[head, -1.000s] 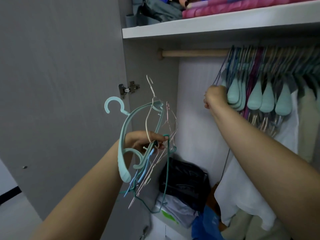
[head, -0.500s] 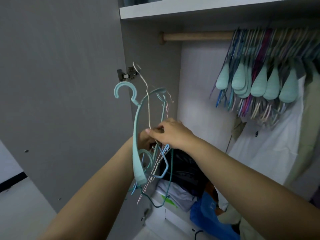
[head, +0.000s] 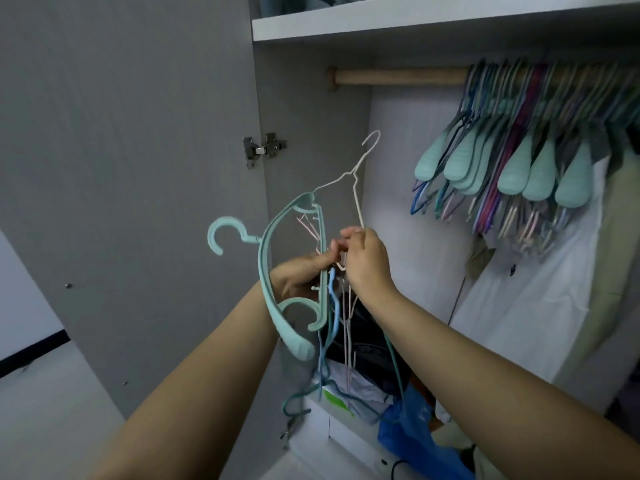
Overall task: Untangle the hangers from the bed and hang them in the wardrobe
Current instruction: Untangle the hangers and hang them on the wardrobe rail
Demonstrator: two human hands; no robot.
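My left hand (head: 301, 271) grips a tangled bundle of hangers (head: 325, 327) in front of the open wardrobe. The bundle has a thick mint plastic hanger (head: 273, 299) with its hook pointing left, plus thin blue, green and pale wire ones hanging down. My right hand (head: 367, 261) pinches a thin white wire hanger (head: 356, 188), which sticks up out of the bundle with its hook toward the rail. The wooden rail (head: 398, 77) runs across the top, bare at its left end. Several hangers (head: 519, 150) hang bunched on its right part.
The grey wardrobe door (head: 121, 168) stands open on the left, hinge (head: 265, 148) near the bundle. A white shelf (head: 415, 19) lies above the rail. White and beige garments (head: 540, 306) hang at right. Dark clothes and a blue bag (head: 415, 441) lie on the wardrobe floor.
My right hand left the hung hangers on the rail, came down to the bundle and took hold of the white wire hanger, which now rises out of it.
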